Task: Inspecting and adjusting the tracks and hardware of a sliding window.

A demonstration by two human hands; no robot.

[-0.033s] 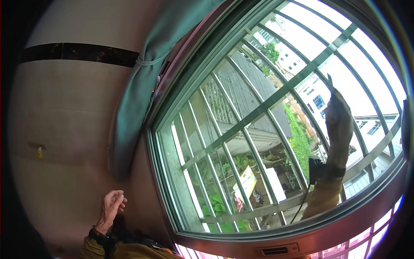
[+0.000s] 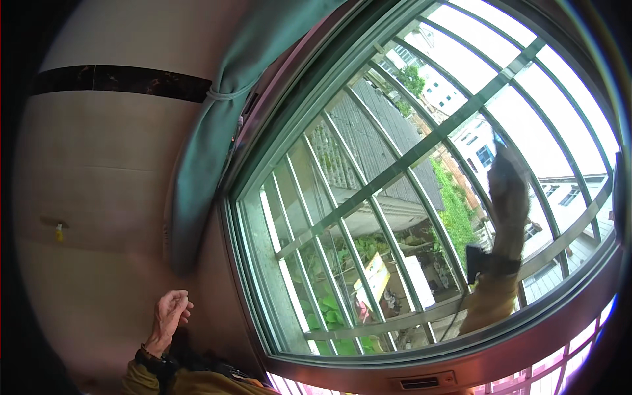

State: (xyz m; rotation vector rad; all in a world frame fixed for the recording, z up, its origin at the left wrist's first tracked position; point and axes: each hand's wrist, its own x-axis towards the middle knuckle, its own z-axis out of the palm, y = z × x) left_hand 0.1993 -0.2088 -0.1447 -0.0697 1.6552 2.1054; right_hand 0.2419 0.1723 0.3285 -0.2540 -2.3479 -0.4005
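My right hand (image 2: pixel 509 184) is raised in front of the barred window (image 2: pixel 368 197), dark against the bright glass and smeared by motion. A thin, pointed bluish-grey piece (image 2: pixel 500 141) sticks up from its fingers; its kind is too blurred to tell. A dark strap with a small black box (image 2: pixel 475 262) and a cord sits at that wrist, above a mustard sleeve. My left hand (image 2: pixel 170 318) is held low on the left, near the wall, its fingers curled in and nothing visible in them. A dark band is round the left wrist too.
A teal curtain (image 2: pixel 204 178), tied in the middle, hangs along the window's left side. The beige wall (image 2: pixel 99 158) has a dark tile strip (image 2: pixel 131 84) and a small yellow tag (image 2: pixel 60 232). The reddish sill (image 2: pixel 368 374) has a dark slot. Roofs, plants and buildings show outside.
My right hand has moved a little down and to the left across the window, with the thin piece. My left hand has stayed in place.
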